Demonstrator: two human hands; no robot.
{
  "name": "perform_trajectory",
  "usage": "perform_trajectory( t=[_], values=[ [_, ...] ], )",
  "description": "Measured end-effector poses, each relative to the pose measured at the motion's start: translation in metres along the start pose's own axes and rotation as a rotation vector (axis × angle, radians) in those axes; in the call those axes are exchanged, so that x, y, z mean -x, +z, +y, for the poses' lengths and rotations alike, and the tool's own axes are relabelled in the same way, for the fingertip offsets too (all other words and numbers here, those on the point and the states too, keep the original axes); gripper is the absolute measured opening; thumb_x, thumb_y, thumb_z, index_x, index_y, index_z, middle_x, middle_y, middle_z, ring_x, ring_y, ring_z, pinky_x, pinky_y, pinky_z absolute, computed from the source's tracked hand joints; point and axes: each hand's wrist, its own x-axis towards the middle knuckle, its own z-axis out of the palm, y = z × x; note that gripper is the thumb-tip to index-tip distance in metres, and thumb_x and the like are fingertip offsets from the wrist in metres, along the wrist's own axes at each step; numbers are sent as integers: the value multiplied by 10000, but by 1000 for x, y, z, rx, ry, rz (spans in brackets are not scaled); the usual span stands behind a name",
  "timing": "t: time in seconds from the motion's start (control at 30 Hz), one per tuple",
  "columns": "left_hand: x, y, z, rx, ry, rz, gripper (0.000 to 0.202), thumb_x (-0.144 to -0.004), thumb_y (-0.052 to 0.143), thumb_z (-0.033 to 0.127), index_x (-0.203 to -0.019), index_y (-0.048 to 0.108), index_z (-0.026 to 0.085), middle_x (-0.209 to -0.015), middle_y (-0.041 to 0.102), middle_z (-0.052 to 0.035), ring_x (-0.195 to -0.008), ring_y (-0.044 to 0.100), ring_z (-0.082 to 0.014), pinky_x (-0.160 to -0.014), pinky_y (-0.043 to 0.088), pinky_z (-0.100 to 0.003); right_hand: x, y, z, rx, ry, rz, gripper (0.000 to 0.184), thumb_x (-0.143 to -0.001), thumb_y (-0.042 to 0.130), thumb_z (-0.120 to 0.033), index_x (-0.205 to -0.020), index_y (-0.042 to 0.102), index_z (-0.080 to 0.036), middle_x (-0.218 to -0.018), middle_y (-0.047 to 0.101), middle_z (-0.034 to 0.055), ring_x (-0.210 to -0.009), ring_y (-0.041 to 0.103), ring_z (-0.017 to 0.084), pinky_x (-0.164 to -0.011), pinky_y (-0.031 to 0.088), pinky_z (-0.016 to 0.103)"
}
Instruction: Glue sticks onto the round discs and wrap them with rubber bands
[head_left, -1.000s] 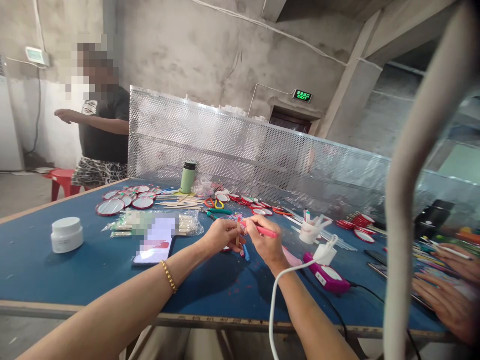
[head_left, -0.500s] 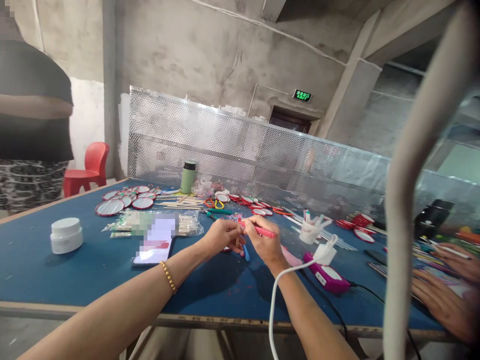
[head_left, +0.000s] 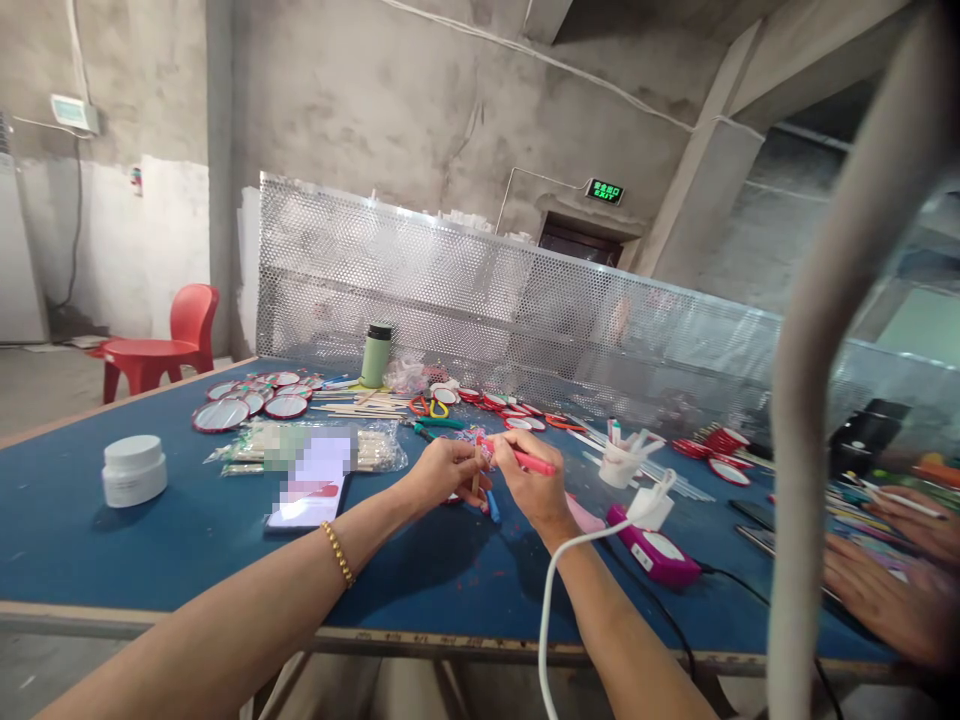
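My left hand (head_left: pixel 442 470) is closed in a pinch on a thin wooden stick (head_left: pixel 475 483) held upright above the blue table (head_left: pixel 150 540). My right hand (head_left: pixel 529 485) grips a pink pen-like tool (head_left: pixel 529 461) whose tip meets the top of the stick. A small colourful piece sits where the two hands meet; I cannot make it out. A blue pen (head_left: pixel 492 505) lies on the table just under my hands. A gold bracelet (head_left: pixel 339 553) is on my left wrist.
A phone (head_left: pixel 311 480), a white jar (head_left: pixel 133 469), a bag of sticks (head_left: pixel 375 447), round red-rimmed mirrors (head_left: pixel 247 397), a green bottle (head_left: pixel 376 354), scissors (head_left: pixel 429 407) and a magenta device with a white cable (head_left: pixel 652 550) lie around. Another person's hands (head_left: pixel 892 590) work at right. A red chair (head_left: pixel 161 345) stands at left.
The person standing at the far left has walked out of view, uncovering the red chair. My hands stay together on the stick and pink tool with only slight shifts.
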Motion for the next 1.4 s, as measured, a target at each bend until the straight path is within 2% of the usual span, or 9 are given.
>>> perform_trajectory(
  t=[0.63, 0.8, 1.07, 1.4],
  values=[
    [-2, 0, -3, 25, -5, 5, 353, -698, 736, 445, -734, 621, 114, -643, 691, -44, -529, 680, -167, -528, 576, -254, 0, 0, 2, -2, -6, 6, 226, -892, 526, -226, -682, 605, -195, -639, 654, 6, -557, 591, 132, -580, 444, 237],
    [-2, 0, -3, 37, -18, 11, 357, -711, 733, 445, -770, 626, 110, -644, 690, -44, -525, 682, -165, -517, 571, -246, 1, -1, 2, -11, -5, 12, 234, -895, 520, -221, -679, 604, -194, -635, 655, 7, -561, 598, 134, -587, 447, 238],
    [-1, 0, 0, 40, -24, 7, 347, -732, 728, 430, -704, 608, 106, -639, 686, -50, -535, 685, -165, -523, 573, -244, 0, 0, 2, -9, -30, -11, 226, -892, 525, -217, -681, 602, -197, -633, 643, 9, -578, 603, 139, -596, 451, 239],
    [0, 3, 4, 26, -28, 35, 274, -792, 681, 355, -721, 615, 99, -637, 682, -52, -517, 679, -156, -516, 570, -239, 0, -2, 1, -4, -45, -30, 241, -885, 520, -196, -653, 582, -196, -607, 633, 2, -539, 578, 127, -566, 434, 232]
  ],
)
